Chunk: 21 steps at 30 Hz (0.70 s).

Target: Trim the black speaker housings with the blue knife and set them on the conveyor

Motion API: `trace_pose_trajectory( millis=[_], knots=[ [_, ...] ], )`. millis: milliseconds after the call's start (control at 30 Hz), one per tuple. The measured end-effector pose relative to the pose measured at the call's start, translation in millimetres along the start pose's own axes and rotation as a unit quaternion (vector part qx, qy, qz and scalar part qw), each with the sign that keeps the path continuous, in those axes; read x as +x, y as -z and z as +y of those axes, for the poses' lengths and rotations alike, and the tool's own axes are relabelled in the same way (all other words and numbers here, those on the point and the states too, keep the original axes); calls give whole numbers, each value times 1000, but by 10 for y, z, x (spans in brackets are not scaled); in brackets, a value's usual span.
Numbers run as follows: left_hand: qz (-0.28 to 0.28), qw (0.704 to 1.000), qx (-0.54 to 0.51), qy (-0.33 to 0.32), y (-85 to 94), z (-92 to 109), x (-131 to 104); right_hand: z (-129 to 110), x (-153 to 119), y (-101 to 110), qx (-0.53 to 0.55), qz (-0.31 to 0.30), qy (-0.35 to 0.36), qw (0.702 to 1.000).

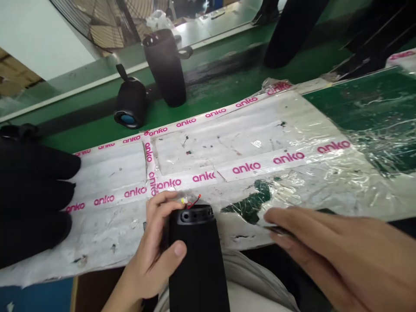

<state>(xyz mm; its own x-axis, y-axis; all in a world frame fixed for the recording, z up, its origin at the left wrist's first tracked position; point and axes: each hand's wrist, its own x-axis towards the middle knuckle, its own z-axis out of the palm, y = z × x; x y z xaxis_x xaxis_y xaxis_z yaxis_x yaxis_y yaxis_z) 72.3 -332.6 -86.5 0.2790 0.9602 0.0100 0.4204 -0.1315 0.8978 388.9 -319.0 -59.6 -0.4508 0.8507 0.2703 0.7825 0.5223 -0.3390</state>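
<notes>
My left hand is wrapped round the upper left side of a black cylindrical speaker body, its thumb on the near side. The body stands over my lap at the table's front edge. Out of its open top end come a red wire and a small whitish-yellow connector, close to my left fingertips. To the right, apart from the body, my right hand is blurred, its fingers pinched on a thin dark object that I cannot make out.
Several black speaker bodies lie at the left. Beyond the taped table surface, a small speaker and a taller black body stand on a green belt. More dark bodies are at the back right.
</notes>
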Motion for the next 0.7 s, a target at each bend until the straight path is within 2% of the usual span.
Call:
trace_pose_trajectory(
  millis=[100, 200, 233, 300, 367, 433, 500, 567, 633, 700],
  knots=[
    [80, 997, 9, 17, -28, 69, -173, -219, -76, -181, 116, -8, 35, 993],
    [144, 988, 32, 35, -96, 217, -263, -498, -57, -380, 208, -32, -1, 978],
    [144, 987, 51, 45, -98, 262, -273, -571, -42, -431, 235, -51, -17, 970],
    [95, 991, 80, 58, -61, 325, -272, -665, -14, -504, 295, -81, -48, 951],
    [42, 993, 83, 76, 9, 351, -252, -694, 5, -547, 349, -82, -64, 931],
    [28, 992, 70, 100, 72, 354, -218, -677, 15, -566, 366, -69, -72, 925],
    [39, 992, 36, 114, 103, 348, -179, -633, 20, -561, 335, -41, -56, 939],
    [34, 993, -28, 108, 91, 332, -134, -573, 23, -529, 254, -4, -12, 967],
    [6, 988, -117, 100, 36, 294, -85, -505, 19, -473, 144, 26, 40, 988],
    [-26, 971, -216, 95, -55, 234, -32, -440, 8, -405, 44, 49, 70, 995]
  ],
)
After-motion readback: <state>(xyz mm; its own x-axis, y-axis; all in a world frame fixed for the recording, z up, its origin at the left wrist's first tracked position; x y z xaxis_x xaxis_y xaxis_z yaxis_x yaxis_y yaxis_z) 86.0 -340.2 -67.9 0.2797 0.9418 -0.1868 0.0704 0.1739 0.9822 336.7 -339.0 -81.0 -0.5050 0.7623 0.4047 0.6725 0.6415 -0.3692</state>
